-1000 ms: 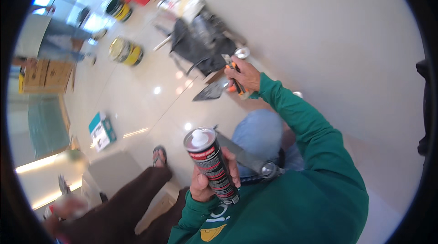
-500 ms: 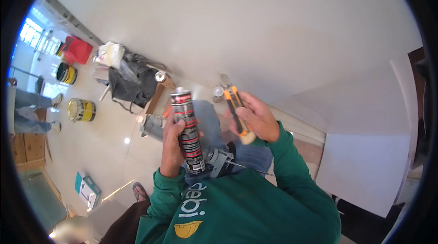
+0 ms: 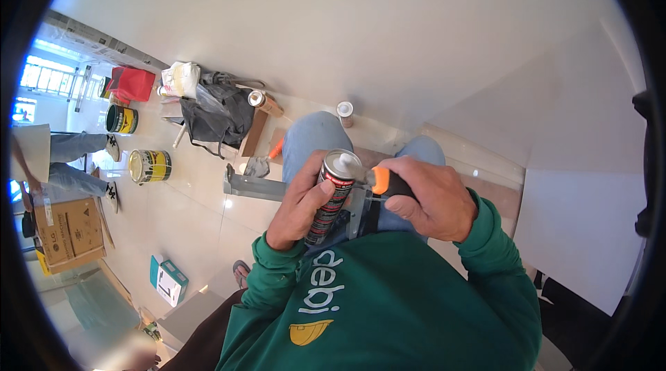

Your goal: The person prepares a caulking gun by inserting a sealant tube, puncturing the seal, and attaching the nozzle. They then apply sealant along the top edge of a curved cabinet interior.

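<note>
Cartridge (image 3: 336, 199): held up over the lap, its long axis running from the base at 7 o'clock to the top at 1 o'clock.
Left hand (image 3: 303, 204): the nearer one, fingers clamped round the cartridge from its 9 o'clock side, thumb across the front.
Tip (image 3: 345, 161): pale and stubby, standing clear above those fingers.
Right hand (image 3: 440, 197): out at 4 o'clock from the tip, fingers clamped on the cutter (image 3: 381, 180), around its black and orange handle.
Blade (image 3: 362, 174): pointing back at about 10 o'clock, across the cartridge's axis, right beside the tip; whether the edge touches it, I can't tell from here.
Gun (image 3: 255, 188): grey, behind the cartridge over the lap, one end jutting out toward 10 o'clock.
</note>
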A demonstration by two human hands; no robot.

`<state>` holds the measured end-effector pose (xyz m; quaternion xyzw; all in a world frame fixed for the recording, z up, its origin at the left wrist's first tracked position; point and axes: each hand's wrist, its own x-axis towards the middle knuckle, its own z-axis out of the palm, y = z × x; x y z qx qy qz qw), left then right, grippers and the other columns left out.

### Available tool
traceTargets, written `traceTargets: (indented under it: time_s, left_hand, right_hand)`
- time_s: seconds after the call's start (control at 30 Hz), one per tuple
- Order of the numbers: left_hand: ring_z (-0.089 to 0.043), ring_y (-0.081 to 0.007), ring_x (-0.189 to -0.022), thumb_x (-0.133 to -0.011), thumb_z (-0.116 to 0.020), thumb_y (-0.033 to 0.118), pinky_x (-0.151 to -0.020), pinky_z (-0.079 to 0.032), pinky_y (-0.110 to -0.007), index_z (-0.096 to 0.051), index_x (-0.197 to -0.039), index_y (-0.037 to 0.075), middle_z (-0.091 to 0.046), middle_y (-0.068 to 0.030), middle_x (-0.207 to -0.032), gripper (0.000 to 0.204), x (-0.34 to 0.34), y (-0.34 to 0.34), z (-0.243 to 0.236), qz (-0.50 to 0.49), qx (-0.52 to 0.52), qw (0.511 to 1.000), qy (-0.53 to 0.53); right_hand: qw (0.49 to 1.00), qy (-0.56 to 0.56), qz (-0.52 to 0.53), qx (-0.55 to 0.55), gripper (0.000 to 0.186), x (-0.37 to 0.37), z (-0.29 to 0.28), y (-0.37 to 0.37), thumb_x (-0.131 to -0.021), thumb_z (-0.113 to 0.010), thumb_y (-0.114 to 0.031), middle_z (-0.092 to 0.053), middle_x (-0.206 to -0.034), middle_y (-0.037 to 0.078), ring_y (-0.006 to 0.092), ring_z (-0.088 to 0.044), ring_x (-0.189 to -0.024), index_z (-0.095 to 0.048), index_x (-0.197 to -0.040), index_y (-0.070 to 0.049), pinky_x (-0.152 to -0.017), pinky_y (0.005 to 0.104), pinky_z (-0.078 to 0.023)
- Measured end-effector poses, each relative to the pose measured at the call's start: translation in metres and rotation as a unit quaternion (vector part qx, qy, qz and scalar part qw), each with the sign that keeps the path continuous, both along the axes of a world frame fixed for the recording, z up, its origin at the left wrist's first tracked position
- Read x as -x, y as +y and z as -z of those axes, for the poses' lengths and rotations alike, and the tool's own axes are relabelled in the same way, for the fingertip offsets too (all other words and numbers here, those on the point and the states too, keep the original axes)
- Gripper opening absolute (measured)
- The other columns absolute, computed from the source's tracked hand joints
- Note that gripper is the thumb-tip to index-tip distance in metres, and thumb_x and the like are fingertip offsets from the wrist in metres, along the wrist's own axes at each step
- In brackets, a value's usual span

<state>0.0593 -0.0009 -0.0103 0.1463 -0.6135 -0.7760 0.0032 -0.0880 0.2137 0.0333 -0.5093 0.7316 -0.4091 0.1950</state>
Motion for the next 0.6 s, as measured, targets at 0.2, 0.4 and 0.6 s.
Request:
traceTargets:
  time_s: [0.2,0.4,0.6]
  left_hand:
    - [-0.064,-0.0174,-0.088,-0.096,-0.057,0.048,-0.080,-0.051,-0.031,-0.055,-0.131,0.000,-0.065,-0.0114,-0.105,0.060,-0.002,0.008,0.006,0.026,0.042,0.999,0.003]
    - [-0.062,-0.0204,-0.098,-0.100,-0.058,0.048,-0.091,-0.049,-0.035,-0.056,-0.130,-0.003,-0.065,-0.0138,-0.110,0.059,-0.010,0.014,0.005,0.035,0.068,0.997,0.022]
    - [-0.064,-0.0194,-0.087,-0.098,-0.068,0.061,-0.081,-0.053,-0.035,-0.059,-0.119,-0.003,-0.068,-0.0120,-0.098,0.068,-0.014,0.024,0.001,-0.011,0.184,0.981,0.062]
  right_hand:
    - [0.998,0.031,-0.006,-0.061,0.043,-0.008,0.016,0.006,-0.105,-0.065,-0.040,-0.070,-0.102,0.018,0.0421,-0.069,-0.088,-0.057,-0.124,-0.003,-0.070,0.0491,-0.056]
    - [0.998,0.048,0.002,-0.043,0.043,-0.013,0.022,0.013,-0.103,-0.068,-0.039,-0.069,-0.101,0.018,0.0416,-0.069,-0.087,-0.057,-0.123,-0.003,-0.070,0.0497,-0.056]
    - [0.996,0.077,0.004,-0.045,0.045,-0.024,0.018,0.015,-0.098,-0.074,-0.039,-0.069,-0.098,0.016,0.0390,-0.070,-0.084,-0.057,-0.121,-0.003,-0.068,0.0475,-0.057]
